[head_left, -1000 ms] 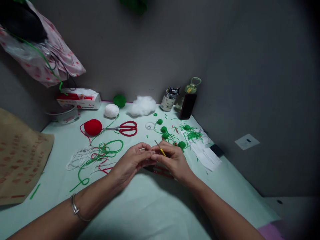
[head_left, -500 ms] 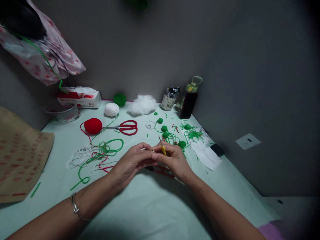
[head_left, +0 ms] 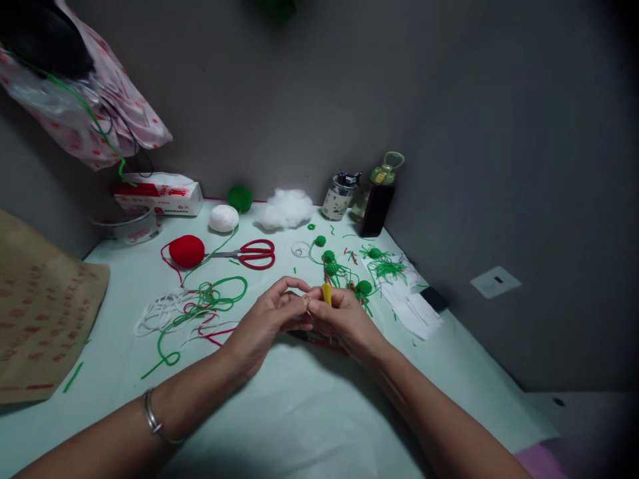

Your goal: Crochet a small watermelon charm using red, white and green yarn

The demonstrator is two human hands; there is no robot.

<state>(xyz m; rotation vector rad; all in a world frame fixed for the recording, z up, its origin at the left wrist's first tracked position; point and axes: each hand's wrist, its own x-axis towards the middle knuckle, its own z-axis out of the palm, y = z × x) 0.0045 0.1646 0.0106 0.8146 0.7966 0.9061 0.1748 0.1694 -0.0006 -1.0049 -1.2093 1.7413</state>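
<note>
My right hand [head_left: 349,320] grips a yellow-handled crochet hook [head_left: 327,294], whose thin metal shaft points up and away. My left hand [head_left: 275,311] meets it fingertip to fingertip, thumb and forefinger pinched together. Whatever small thing lies in that pinch is too tiny and covered to name. Just beyond the fingers sit several small green crocheted balls [head_left: 364,287] with trailing yarn. A dark and red object [head_left: 322,341] lies under my hands, mostly hidden.
Red-handled scissors [head_left: 257,254], a red yarn ball [head_left: 187,251], a white yarn ball [head_left: 223,218] and tangled yarn [head_left: 200,303] lie to the left. White stuffing [head_left: 284,209], a pen cup [head_left: 337,198] and a bottle [head_left: 384,174] stand behind. A paper bag [head_left: 50,313] is at far left.
The hook has turned in my right hand and now stands more upright, with more of its yellow handle showing. My two hands stay together in nearly the same place.
</note>
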